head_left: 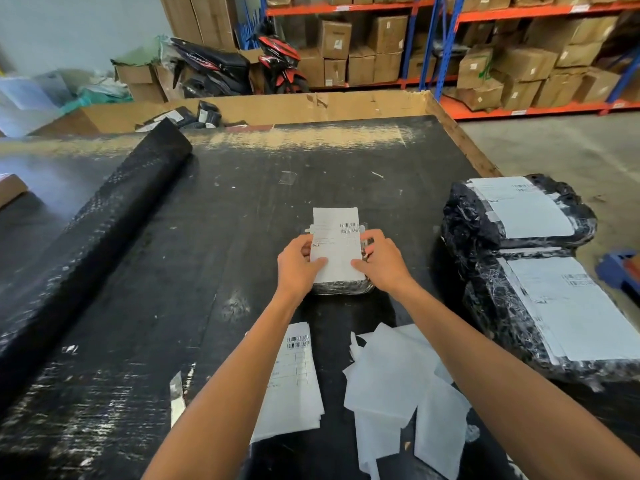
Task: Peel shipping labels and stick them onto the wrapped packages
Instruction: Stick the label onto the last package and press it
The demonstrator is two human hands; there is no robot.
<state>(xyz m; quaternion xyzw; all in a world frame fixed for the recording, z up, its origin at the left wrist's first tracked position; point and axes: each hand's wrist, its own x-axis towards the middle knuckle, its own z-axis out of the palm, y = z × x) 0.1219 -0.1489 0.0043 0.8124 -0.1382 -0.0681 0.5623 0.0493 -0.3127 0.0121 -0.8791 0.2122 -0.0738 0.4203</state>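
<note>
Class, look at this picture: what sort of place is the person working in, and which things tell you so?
Most likely a warehouse packing area: metal racks stacked with cardboard boxes, wrapped packages bearing shipping labels, and a big black worktable.

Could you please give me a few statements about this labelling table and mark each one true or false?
1. Both hands, the left hand and the right hand, rest on a label over a small wrapped package. True.
2. The two large packages on the right are unlabelled. False: each carries a white label.
3. A roll of black wrap lies on the table's left side. True.
4. The stack of printed labels sits beyond the small package. False: it lies nearer the person, between the forearms.
5. The peeled backing sheets are stacked neatly. False: they lie scattered.
</note>
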